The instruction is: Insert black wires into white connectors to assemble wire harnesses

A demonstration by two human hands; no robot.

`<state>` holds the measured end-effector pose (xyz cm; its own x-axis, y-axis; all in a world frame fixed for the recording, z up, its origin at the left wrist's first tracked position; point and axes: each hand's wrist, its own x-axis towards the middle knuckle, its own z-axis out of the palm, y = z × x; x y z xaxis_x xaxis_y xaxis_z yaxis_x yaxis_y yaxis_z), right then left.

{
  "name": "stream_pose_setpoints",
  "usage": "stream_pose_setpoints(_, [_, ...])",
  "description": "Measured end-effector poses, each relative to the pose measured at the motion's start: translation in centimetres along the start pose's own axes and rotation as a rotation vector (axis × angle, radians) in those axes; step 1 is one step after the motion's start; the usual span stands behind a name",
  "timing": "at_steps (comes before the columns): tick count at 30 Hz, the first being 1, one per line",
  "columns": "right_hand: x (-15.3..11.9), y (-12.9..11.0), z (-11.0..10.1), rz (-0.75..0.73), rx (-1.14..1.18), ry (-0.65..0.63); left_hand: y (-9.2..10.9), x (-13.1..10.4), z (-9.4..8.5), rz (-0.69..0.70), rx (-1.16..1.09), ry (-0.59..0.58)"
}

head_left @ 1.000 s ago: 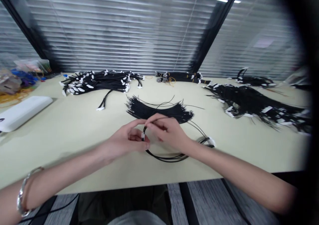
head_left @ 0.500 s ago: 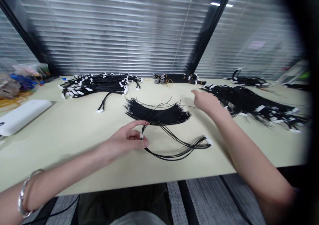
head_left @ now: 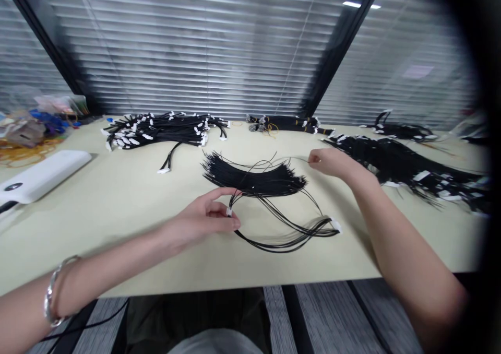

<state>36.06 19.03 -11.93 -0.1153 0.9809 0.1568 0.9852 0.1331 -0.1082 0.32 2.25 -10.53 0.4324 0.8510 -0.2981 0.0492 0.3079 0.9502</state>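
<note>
My left hand [head_left: 213, 213] is closed on a small white connector [head_left: 229, 211] of a looped black wire harness [head_left: 282, 249]. The harness curves right across the table to a second white connector [head_left: 335, 225]. Just behind it lies a curved bundle of loose black wires [head_left: 254, 180], its cut ends fanned at both sides. My right hand [head_left: 319, 159] is to the right of this bundle, fingers pinched on the end of a thin black wire that runs back over the bundle.
Black cables with white connectors [head_left: 156, 130] lie at the back left, others [head_left: 395, 158] at the right. Banded cables [head_left: 287, 124] sit at the back. A white device [head_left: 47, 176] and plastic bags [head_left: 31, 127] are at the left. Blinds stand behind the table.
My right hand has drawn slightly nearer, its fingers now curled in. A thin wire now arcs from the bundle towards the right connector. The view has shifted a little; my left hand keeps its hold.
</note>
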Motion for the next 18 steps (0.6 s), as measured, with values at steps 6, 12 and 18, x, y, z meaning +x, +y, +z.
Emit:
stream_pose_setpoints(6, [-1.1, -3.4, -3.0, -0.053, 0.814, 0.243, -0.2, 0.0, 0.0, 0.011, 0.011, -0.001])
stream_pose_setpoints(12, [-5.7, -10.2, -5.6, -0.144, 1.457, 0.119, -0.3, -0.2, 0.0, 0.037, 0.026, 0.003])
stream_pose_setpoints(18, [-10.0, -16.9, -3.6, -0.244, 1.529, -0.163, -0.7, 0.1, -0.2, 0.057, 0.025, -0.002])
